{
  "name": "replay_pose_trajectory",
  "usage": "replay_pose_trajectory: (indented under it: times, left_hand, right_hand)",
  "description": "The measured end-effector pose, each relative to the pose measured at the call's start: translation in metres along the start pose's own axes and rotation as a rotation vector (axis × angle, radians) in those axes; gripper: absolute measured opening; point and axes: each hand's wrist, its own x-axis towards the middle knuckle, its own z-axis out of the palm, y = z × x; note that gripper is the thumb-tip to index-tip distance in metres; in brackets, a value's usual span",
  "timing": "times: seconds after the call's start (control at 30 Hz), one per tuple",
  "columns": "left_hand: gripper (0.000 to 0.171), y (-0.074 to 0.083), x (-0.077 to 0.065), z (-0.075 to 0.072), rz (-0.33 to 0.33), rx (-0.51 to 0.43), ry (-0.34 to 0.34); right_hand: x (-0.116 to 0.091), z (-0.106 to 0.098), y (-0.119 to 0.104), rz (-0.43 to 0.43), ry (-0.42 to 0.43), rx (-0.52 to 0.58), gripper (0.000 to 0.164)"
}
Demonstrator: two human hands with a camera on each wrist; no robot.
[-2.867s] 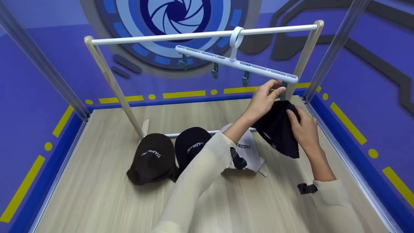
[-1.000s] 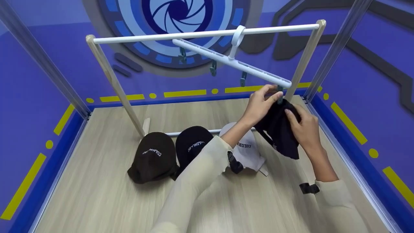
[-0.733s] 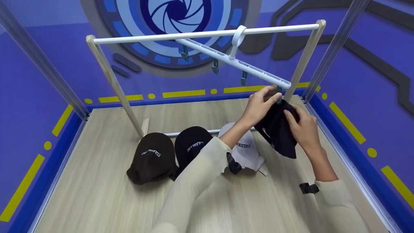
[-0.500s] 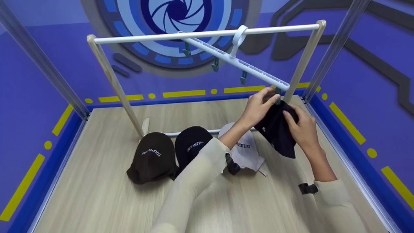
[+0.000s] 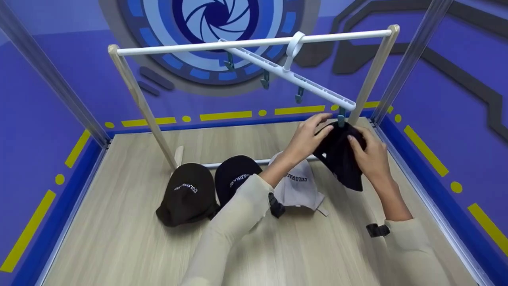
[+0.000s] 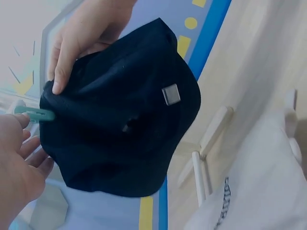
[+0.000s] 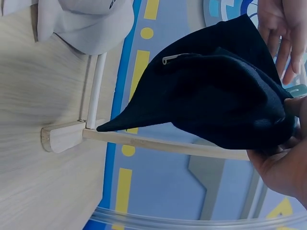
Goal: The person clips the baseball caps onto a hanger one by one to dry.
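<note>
A black baseball cap point(image 5: 340, 155) hangs from the green clip point(image 5: 341, 117) at the near right end of the white hanger point(image 5: 285, 71). My right hand point(image 5: 372, 157) grips the cap's right side, thumb on the near face. Beside the clip, my left hand point(image 5: 307, 137) has loosely spread fingers; its fingertips are at the cap's left edge, and contact is hard to tell. In the left wrist view the clip point(image 6: 36, 114) bites the cap's edge between both hands. The hanger's ring loops over the rack's white bar point(image 5: 166, 49), and its other clips hold nothing.
Below the rack, a dark brown cap point(image 5: 186, 198), another black cap point(image 5: 238, 174) and a light grey cap point(image 5: 297, 186) lie in a row on the wooden table point(image 5: 119, 238). The rack's wooden posts point(image 5: 375, 71) stand on either side.
My left thumb and fingers have come off the clip and moved left and down. The hanger's right end has swung nearer, its left end farther back. My right hand keeps its grip on the cap.
</note>
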Motion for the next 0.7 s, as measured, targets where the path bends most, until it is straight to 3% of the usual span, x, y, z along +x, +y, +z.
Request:
replay_pose_trajectory:
  times: [0.1,0.7]
  left_hand:
    - [0.038,-0.007,-0.006,-0.004,0.006,0.074,-0.003]
    - [0.041,-0.047,-0.046,-0.027,-0.012,0.267,-0.057]
  right_hand:
    - [0.000,0.000,0.002,0.006,0.001,-0.002,0.036]
    - [0.001,0.008,0.008,0.046,-0.051,-0.009,0.037]
